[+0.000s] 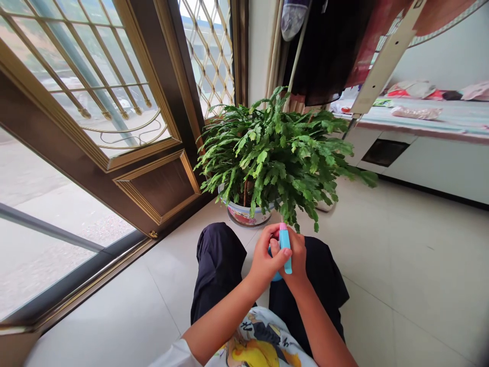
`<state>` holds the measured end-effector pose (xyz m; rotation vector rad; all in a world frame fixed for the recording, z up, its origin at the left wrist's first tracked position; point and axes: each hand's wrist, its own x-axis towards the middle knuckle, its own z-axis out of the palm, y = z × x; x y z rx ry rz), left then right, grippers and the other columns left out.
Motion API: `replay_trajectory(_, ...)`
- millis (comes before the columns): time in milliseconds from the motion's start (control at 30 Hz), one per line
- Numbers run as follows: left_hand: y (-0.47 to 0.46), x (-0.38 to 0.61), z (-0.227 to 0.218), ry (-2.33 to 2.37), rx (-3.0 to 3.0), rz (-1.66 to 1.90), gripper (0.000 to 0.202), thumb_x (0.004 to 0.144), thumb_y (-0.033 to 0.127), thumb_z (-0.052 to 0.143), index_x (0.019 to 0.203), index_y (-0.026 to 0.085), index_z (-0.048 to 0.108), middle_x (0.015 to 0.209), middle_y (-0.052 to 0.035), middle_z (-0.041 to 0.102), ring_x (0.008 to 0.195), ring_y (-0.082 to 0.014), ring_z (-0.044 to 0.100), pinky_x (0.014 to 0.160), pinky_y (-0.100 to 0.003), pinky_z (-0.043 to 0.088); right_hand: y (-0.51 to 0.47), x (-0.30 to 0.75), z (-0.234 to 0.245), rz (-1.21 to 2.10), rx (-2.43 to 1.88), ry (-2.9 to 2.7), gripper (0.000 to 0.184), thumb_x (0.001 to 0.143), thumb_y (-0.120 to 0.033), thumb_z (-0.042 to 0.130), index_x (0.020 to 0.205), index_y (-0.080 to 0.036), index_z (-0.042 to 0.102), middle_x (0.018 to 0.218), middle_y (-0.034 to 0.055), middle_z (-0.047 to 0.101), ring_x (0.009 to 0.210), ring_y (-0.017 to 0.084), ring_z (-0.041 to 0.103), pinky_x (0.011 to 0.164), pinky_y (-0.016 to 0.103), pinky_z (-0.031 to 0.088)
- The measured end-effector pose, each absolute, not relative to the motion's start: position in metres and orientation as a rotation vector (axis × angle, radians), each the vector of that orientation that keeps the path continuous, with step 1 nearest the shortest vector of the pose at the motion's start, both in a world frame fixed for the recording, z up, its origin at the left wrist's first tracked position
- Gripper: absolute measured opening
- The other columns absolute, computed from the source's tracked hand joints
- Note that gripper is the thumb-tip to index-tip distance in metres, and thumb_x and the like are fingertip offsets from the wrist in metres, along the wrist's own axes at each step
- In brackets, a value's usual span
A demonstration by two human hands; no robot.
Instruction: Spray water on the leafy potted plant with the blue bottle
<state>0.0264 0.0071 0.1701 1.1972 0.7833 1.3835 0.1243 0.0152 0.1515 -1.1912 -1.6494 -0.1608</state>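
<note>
1. Holding a blue plastic item (284, 250) between them, the left hand (263, 261) and the right hand (298, 256) meet in front of the person's knees. Both hands are closed around it.
2. The left thumb lies across the slim blue body, and the right fingers wrap it from behind. It stands almost upright, with a pink tip (282, 226) on top. A rounder blue part shows under the hands, but I cannot tell what kind of item this is.
3. The item is above the gap between the two knees, which are in dark trousers (217, 260). It is just in front of the lowest leaves of the plant.
4. Below the arms, a white shirt (252, 341) with a colourful cartoon print is visible.
5. A large green potted plant (275, 148) stands near, on the pale tiled floor (401, 265), in a painted ceramic pot (244, 214).
6. At the left, a brown door (153, 183) with a gold lattice stands open.
7. At the back right, dark clothes (328, 51) hang above a low platform (428, 127).
</note>
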Motion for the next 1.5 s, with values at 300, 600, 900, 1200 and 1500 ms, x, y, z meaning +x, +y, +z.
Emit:
replay_trajectory(300,0.005,0.035,0.154,0.784,1.25,1.399,0.057,0.082,0.058,0.07,0.124,0.02,0.062,0.12,-0.0095,0.065,0.112,-0.0261,0.06,0.104,-0.041,0.047,0.011,0.124,0.153,-0.097,-1.221,-1.63,0.023,0.099,-0.035,0.041,0.085,-0.021,0.053,0.074,0.0015,0.061,0.067,0.019,0.059,0.065,0.032,0.042)
replay_trajectory(600,0.008,0.024,0.139,0.704,1.446,1.393,0.065,0.091,0.068,0.051,0.137,0.023,0.057,0.138,-0.0117,0.059,0.128,-0.0303,0.055,0.113,-0.046,0.041,0.01,0.126,0.148,-0.079,-1.173,-1.586,0.014,0.095,-0.031,0.05,0.086,-0.022,0.056,0.073,0.0002,0.062,0.067,0.018,0.06,0.069,0.033,0.044)
replay_trajectory(900,0.026,-0.008,0.061,0.761,1.819,1.207,0.111,0.063,0.073,0.079,0.153,0.024,0.036,0.155,-0.0188,0.044,0.141,-0.04,0.045,0.118,-0.059,0.035,0.009,0.127,0.155,-0.046,-1.11,-1.588,0.01,0.094,-0.028,0.052,0.09,-0.022,0.059,0.08,0.0012,0.067,0.075,0.02,0.066,0.077,0.037,0.046)
replay_trajectory(1200,0.015,0.013,0.027,0.636,0.924,1.379,0.084,0.073,0.079,0.066,0.136,0.025,0.054,0.137,-0.0125,0.06,0.128,-0.0336,0.056,0.112,-0.051,0.042,0.002,0.129,0.152,0.024,-1.086,-1.423,0.025,0.092,-0.035,0.056,0.112,-0.022,0.063,0.103,0.008,0.071,0.097,0.027,0.067,0.086,0.044,0.054)
replay_trajectory(1500,0.016,0.016,-0.019,0.352,0.19,0.817,0.074,0.081,0.074,0.058,0.116,0.01,0.066,0.082,-0.0117,0.074,0.063,-0.0227,0.071,0.045,-0.026,0.053,0.031,0.13,0.114,0.606,-1.062,-1.644,0.077,0.082,-0.056,0.071,0.145,-0.022,0.043,0.144,0.0165,0.054,0.136,0.034,0.052,0.113,0.053,0.044)
